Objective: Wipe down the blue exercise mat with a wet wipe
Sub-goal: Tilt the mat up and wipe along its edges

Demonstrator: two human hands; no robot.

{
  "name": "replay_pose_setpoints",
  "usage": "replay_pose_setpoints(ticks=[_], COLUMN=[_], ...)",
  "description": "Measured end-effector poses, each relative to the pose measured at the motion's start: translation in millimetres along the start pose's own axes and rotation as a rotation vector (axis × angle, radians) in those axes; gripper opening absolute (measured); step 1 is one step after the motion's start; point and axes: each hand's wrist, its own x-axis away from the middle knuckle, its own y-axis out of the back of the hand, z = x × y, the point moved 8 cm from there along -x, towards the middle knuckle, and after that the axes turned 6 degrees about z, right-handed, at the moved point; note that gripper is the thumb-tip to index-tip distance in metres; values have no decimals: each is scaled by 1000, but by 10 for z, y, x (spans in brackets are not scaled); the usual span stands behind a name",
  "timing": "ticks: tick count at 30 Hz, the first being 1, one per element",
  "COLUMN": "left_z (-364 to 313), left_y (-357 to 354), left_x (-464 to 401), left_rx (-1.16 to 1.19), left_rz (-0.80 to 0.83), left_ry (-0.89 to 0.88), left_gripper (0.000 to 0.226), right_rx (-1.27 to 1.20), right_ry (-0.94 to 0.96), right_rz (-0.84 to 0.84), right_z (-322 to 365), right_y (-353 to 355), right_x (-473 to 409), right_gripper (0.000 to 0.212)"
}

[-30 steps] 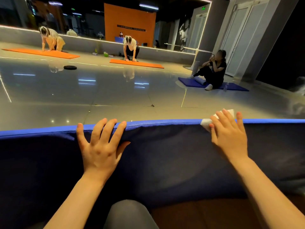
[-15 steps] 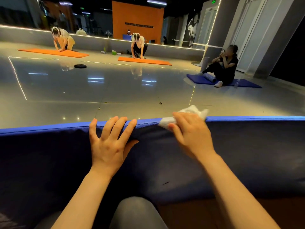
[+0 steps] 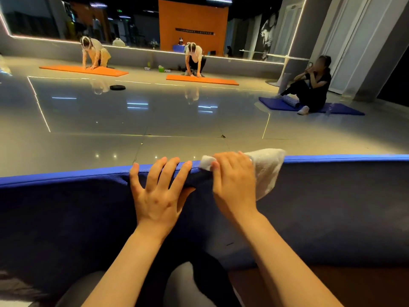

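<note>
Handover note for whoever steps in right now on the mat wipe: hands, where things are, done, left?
Left hand: open, fingers spread flat on the blue mat, tips at its far edge, holding it steady.
Right hand: grip curled round the wet wipe, pressing it on the far edge right beside the left hand.
Mat: lies across the front of the view on the glossy floor, far edge lit bright blue.
Done: cannot tell from this frame which areas are already wiped.
Left: probably the edge under and beyond the left hand, then the broad near surface; move the left hand aside first.
</note>
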Motion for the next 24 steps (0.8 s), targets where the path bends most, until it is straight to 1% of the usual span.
replay_pose_setpoints(ticks=[2, 4, 6, 7, 9, 11, 14, 17, 20, 22, 24], left_z=[26, 202, 544, 703, 883, 919, 859, 833, 842, 838, 849], left_y=[31, 62, 158, 223, 302, 274, 219, 208, 213, 232, 256], left_x=[-29, -50, 3, 38, 62, 54, 59, 98, 137, 166, 191], left_rx=[53, 123, 100, 50, -47, -63, -31, -46, -56, -65, -73], left_rz=[49, 119, 149, 156, 179, 200, 165, 114, 71, 36, 14], left_ry=[-5, 81, 241, 280, 227, 188, 239, 242, 231, 206, 177], left_gripper=[50, 62, 73, 76, 77, 79, 79, 77, 74, 65, 60], right_rx=[-49, 5, 131, 203, 286, 243, 126, 17, -111, -178, -144], right_ry=[97, 201, 149, 97, 28, -16, -54, -50, 15, 68, 197], right_rz=[61, 146, 163, 148, 124, 81, -47, -98, -1, 27, 71], right_z=[279, 154, -330, -611, -991, -1041, -732, -267, 405, 701, 740], right_y=[-85, -48, 124, 241, 395, 372, 277, 63, -293, -369, -338], right_x=[11, -14, -32, -30, 2, -12, -38, -75, -90, -64, -45], right_gripper=[30, 33, 43, 48, 51, 42, 29, 30, 39, 34, 30])
